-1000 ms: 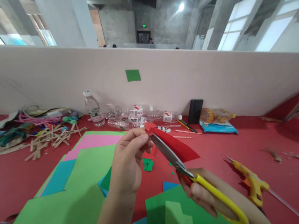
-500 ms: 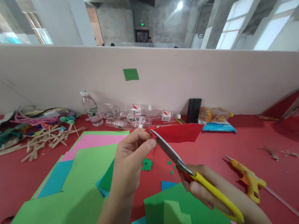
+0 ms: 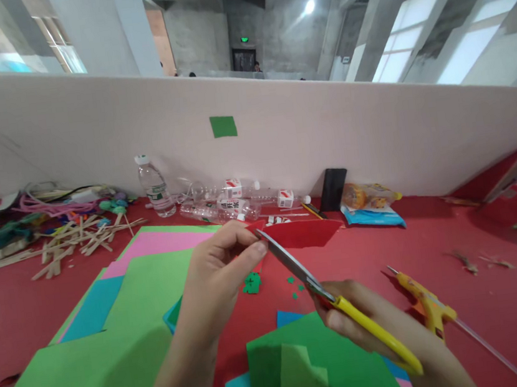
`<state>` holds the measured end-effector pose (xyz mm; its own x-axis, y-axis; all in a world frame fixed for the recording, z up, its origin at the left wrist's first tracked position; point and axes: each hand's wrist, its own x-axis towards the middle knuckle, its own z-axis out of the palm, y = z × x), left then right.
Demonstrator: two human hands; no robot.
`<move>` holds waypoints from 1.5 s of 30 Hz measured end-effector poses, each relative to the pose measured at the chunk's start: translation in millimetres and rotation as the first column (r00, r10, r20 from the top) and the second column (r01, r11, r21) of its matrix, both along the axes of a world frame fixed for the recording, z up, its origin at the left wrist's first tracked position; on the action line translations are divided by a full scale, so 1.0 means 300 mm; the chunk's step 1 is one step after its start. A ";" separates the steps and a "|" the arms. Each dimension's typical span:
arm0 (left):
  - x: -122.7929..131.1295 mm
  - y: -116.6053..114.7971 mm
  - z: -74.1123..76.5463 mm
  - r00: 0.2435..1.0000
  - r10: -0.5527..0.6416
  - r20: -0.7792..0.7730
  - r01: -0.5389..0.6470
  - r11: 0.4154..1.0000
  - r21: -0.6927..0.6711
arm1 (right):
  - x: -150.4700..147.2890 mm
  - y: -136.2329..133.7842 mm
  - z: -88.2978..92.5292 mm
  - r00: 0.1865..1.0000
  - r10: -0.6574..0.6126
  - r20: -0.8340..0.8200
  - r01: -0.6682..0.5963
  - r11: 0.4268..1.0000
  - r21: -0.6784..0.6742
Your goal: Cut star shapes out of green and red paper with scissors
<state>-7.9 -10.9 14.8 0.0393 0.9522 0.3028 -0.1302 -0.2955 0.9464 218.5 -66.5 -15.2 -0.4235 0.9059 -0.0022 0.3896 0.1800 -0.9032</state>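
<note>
My left hand (image 3: 214, 271) pinches the end of a red paper strip (image 3: 303, 233) between thumb and fingers. The strip stretches to the right above the tabletop. Yellow-handled scissors (image 3: 299, 271) are gripped in my right hand (image 3: 370, 311), their blades pointing up and left. The blade tips lie at the red paper, right beside my left fingertips. Below my hands, a small cut green paper shape (image 3: 251, 283) rests on the red table, with several tiny green scraps (image 3: 290, 280) to its right.
Green sheets (image 3: 154, 307) with pink and blue ones cover the left; another green sheet (image 3: 349, 358) lies in front. A yellow glue gun (image 3: 425, 302) is at right. Wooden sticks (image 3: 89, 236), plastic bottles (image 3: 156, 187), a black phone (image 3: 333, 189) and a snack packet (image 3: 373, 207) line the white partition (image 3: 327, 135).
The red strip has tilted, showing a narrower face, and its right end has shifted left. The scissors' blades appear nearer together. My left hand keeps its pinch; the whole view has shifted slightly.
</note>
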 end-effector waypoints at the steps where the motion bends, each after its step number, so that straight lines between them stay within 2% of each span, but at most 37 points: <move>1: 0.000 0.000 -0.002 1.000 -0.005 0.007 0.005 1.000 -0.008 | -0.001 0.004 0.000 0.999 0.032 -0.020 -0.033 0.999 -0.027; 3: 0.002 -0.002 -0.008 1.000 -0.002 0.030 0.002 1.000 -0.017 | -0.006 0.011 -0.004 0.995 0.077 -0.070 -0.083 0.993 -0.088; 5: 0.006 -0.005 -0.013 0.998 0.008 0.061 -0.007 1.000 -0.023 | -0.015 0.015 -0.015 0.989 0.071 -0.128 -0.087 0.988 -0.127; 9: 0.010 -0.007 -0.013 0.996 0.021 0.092 -0.018 0.999 -0.031 | -0.028 0.015 -0.038 0.972 0.087 -0.218 -0.118 0.984 -0.132; 15: 0.007 -0.002 -0.001 0.997 0.013 0.079 -0.009 0.999 -0.048 | -0.021 0.013 -0.036 0.987 0.080 -0.141 -0.100 0.984 -0.146; 24: -0.002 -0.004 0.006 0.998 0.027 0.065 -0.023 0.998 -0.054 | -0.033 0.019 -0.043 0.988 0.089 -0.124 -0.100 0.991 -0.084; 30: -0.002 -0.008 0.009 0.996 0.015 0.083 -0.012 0.999 -0.045 | -0.036 0.012 -0.034 0.990 0.070 -0.126 -0.086 0.987 -0.134; 41: 0.001 -0.011 0.013 0.996 0.028 0.089 -0.024 0.999 -0.047 | -0.036 0.020 -0.039 0.996 0.071 -0.052 -0.074 0.996 -0.051; 45: 0.004 -0.010 0.014 0.994 0.051 0.093 -0.047 0.998 -0.042 | -0.042 0.022 -0.040 0.995 0.078 -0.068 -0.083 0.995 -0.063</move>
